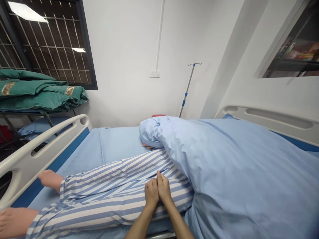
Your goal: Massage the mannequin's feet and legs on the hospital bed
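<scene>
- At 6 o'clock I have the person's left hand (151, 193) and right hand (163, 188) pressed together side by side, fingers straight and closed up, tips towards 12; I see neither hand pinching anything.
- Both hands rest on the blue-and-white striped pyjama trousers (109, 189) of a figure lying on the bed.
- For good contact here, I want the 2 hands flush against each other and lying evenly on the cloth, without bunching the fabric.
- The trousers lie fairly smooth and run towards a bare foot (51, 179) at 8 o'clock and a second bare foot (12, 222) near 8.
- A pale blue quilt (236, 159) covers the upper body from 12 round to 3, and a small hand (147, 145) shows under its edge near 12. The figure may be a manikin, but from this angle I cannot be sure.
- A white bed rail (30, 156) stands at 9 and another (269, 119) at 2; an IV pole (188, 89) stands near 12; folded green quilts (37, 93) lie at 10, below a barred window (50, 43).
</scene>
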`<move>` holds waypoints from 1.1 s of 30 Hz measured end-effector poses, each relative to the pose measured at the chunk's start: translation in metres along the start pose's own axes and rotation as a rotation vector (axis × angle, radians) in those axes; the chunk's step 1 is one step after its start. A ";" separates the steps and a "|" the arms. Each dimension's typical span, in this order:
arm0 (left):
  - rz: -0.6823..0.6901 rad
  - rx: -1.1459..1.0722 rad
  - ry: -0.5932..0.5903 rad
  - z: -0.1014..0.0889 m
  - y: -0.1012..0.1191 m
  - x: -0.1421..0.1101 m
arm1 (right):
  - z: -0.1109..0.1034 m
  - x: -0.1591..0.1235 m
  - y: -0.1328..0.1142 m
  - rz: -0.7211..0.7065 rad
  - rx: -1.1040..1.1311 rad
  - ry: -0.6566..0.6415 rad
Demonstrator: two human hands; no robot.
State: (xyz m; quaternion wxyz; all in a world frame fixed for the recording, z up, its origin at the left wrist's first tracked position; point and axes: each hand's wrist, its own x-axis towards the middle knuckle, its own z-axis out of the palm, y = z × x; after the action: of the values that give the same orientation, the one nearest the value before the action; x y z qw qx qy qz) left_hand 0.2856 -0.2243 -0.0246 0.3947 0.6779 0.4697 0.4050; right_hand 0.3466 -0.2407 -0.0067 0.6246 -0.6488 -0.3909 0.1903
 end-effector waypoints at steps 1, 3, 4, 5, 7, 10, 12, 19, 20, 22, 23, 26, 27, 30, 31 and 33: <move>0.005 0.015 -0.009 0.001 -0.001 0.000 | -0.002 0.000 0.000 -0.023 -0.018 -0.016; 0.013 0.033 -0.017 0.001 -0.004 -0.001 | -0.005 -0.002 0.003 -0.059 -0.039 -0.051; 0.013 0.034 -0.019 0.001 -0.005 -0.002 | -0.006 -0.004 0.004 -0.069 -0.046 -0.057; 0.006 0.028 -0.021 0.001 -0.004 -0.001 | -0.006 -0.005 0.006 -0.073 -0.049 -0.056; -0.017 0.005 -0.031 0.000 0.001 0.001 | -0.007 -0.007 0.007 -0.062 -0.037 -0.025; -0.016 -0.018 -0.051 0.002 0.021 0.009 | -0.009 -0.006 0.005 -0.030 0.023 0.038; 0.029 -0.036 -0.051 0.005 0.037 0.015 | -0.011 -0.005 0.003 -0.018 0.047 0.069; 0.001 -0.076 0.023 0.012 0.029 0.003 | -0.011 -0.004 0.013 -0.011 0.090 0.113; 0.004 -0.053 0.007 0.011 0.022 0.000 | -0.010 -0.004 0.015 -0.012 0.093 0.115; 0.023 -0.005 -0.023 0.011 0.014 -0.005 | -0.010 -0.002 0.018 -0.010 0.100 0.110; 0.026 0.014 -0.029 0.011 0.013 -0.006 | -0.010 0.000 0.018 -0.009 0.102 0.103; 0.024 0.074 -0.043 0.012 0.014 -0.007 | -0.016 0.004 0.014 -0.002 0.066 0.071; 0.031 0.093 -0.052 0.012 0.015 -0.006 | -0.019 0.006 0.012 -0.008 0.036 0.058; 0.043 0.125 -0.071 0.014 0.015 -0.006 | -0.027 0.006 0.010 -0.056 -0.060 0.000; 0.039 0.115 -0.064 0.015 0.013 -0.006 | -0.028 0.005 0.011 -0.082 -0.084 -0.022; 0.021 0.070 -0.040 0.015 0.011 -0.007 | -0.030 0.002 0.013 -0.129 -0.116 -0.043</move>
State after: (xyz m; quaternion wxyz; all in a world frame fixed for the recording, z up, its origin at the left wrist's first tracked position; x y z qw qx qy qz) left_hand 0.3013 -0.2356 -0.0213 0.3756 0.7043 0.4684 0.3787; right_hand 0.3736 -0.2576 -0.0144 0.5884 -0.6532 -0.4555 0.1404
